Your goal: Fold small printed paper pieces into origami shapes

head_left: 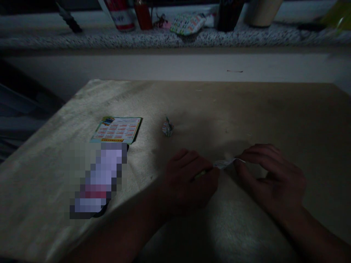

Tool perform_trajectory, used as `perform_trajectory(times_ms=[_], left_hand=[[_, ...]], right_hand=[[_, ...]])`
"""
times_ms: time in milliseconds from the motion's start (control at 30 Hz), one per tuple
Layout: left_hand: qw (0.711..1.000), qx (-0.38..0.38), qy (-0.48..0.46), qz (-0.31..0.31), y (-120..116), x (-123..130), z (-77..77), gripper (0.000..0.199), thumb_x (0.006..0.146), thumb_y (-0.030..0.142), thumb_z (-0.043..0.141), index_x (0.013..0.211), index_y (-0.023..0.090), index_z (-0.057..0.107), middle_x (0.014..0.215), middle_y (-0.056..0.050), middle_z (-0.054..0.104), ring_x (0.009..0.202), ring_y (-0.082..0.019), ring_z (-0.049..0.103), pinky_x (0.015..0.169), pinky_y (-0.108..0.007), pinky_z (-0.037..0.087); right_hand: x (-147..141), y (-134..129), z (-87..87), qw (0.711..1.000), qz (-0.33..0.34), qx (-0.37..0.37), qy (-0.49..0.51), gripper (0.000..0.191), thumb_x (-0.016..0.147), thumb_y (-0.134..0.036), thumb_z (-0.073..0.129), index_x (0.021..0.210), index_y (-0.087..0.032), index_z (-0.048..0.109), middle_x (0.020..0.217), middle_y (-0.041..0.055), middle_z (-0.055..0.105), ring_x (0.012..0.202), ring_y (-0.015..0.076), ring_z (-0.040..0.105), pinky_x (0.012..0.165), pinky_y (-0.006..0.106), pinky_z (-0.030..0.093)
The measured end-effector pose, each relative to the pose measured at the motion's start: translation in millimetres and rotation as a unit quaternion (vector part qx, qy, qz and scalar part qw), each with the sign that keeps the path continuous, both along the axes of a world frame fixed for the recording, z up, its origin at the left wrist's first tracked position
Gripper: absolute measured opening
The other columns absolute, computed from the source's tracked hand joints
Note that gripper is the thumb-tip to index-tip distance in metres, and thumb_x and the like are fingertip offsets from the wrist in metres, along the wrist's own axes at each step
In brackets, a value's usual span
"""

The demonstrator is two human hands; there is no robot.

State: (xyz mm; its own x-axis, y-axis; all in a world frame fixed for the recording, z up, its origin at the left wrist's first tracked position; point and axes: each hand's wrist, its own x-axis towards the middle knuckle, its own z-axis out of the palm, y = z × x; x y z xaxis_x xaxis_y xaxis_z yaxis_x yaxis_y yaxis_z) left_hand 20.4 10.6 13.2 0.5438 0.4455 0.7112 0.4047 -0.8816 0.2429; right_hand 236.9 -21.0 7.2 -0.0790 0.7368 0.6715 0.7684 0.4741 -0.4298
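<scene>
Between my hands stretches a small whitish, partly printed strip of paper point(223, 163). My left hand point(192, 179) is closed, pinching the strip's left end between thumb and fingers; some of the paper is hidden inside it. From the other side, my right hand point(271, 173) pinches the right end with thumb and fingertips. A small crumpled or folded piece of printed paper point(168, 128) stands on the table beyond my left hand.
On the table point(274, 113) at left lie a printed calendar card point(117, 130) and a blurred-out phone point(102, 179). A speckled sill point(153, 41) behind holds a red-and-white can point(120, 16), a red bottle point(143, 16), a crumpled printed packet point(188, 24), a dark container point(229, 14) and a beige one point(263, 14).
</scene>
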Motion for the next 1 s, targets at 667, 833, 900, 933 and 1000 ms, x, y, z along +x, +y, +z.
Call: perform_trajectory(times_ms=[667,833,900,933,1000], left_hand=[[0.997,-0.061,-0.048,-0.001,14.1,-10.4,-6.1,0.007,0.085,0.015,0.071,0.090,0.019,0.069,0.087,-0.003,0.071,0.079,-0.015,0.064,0.075,-0.031,0.051],[0.999,-0.029,0.014,-0.014,24.0,-19.6,-5.5,0.013,0.082,0.013,0.072,0.090,0.022,0.068,0.091,-0.002,0.073,0.086,-0.017,0.063,0.083,-0.035,0.049],[0.999,-0.038,0.033,-0.010,26.1,-21.8,-7.3,0.012,0.083,0.013,0.070,0.089,0.022,0.068,0.093,-0.001,0.073,0.088,-0.017,0.062,0.086,-0.035,0.048],[0.998,-0.044,0.042,-0.011,26.5,-22.1,-8.5,0.011,0.084,0.013,0.069,0.090,0.022,0.068,0.095,-0.001,0.073,0.090,-0.017,0.062,0.087,-0.035,0.047],[0.996,-0.058,0.058,-0.021,26.0,-21.6,-10.9,0.013,0.085,0.013,0.068,0.094,0.022,0.068,0.100,-0.002,0.073,0.095,-0.018,0.062,0.089,-0.036,0.047]], right_hand=[[6.5,5.1,-0.9,0.996,0.080,0.000,0.032,0.021,0.083,-0.007,0.071,0.096,-0.023,0.072,0.095,0.0057,0.072,0.085,0.0225,0.069,0.072,0.039,0.057],[12.1,7.2,-4.3,0.995,0.099,0.010,0.017,0.021,0.081,-0.005,0.074,0.095,-0.021,0.073,0.097,0.0075,0.071,0.086,0.0224,0.068,0.074,0.041,0.057],[12.3,7.6,-4.9,0.995,0.101,-0.004,0.018,0.020,0.082,-0.004,0.072,0.094,-0.020,0.072,0.098,0.0084,0.071,0.087,0.0224,0.068,0.075,0.041,0.057],[12.2,7.7,-5.1,0.994,0.103,-0.010,0.019,0.019,0.083,-0.004,0.071,0.093,-0.020,0.072,0.099,0.0087,0.071,0.088,0.0224,0.068,0.076,0.041,0.057],[12.1,7.5,-5.7,0.994,0.109,-0.022,0.018,0.017,0.084,-0.004,0.070,0.092,-0.019,0.072,0.100,0.0094,0.071,0.089,0.0229,0.069,0.077,0.041,0.058]])
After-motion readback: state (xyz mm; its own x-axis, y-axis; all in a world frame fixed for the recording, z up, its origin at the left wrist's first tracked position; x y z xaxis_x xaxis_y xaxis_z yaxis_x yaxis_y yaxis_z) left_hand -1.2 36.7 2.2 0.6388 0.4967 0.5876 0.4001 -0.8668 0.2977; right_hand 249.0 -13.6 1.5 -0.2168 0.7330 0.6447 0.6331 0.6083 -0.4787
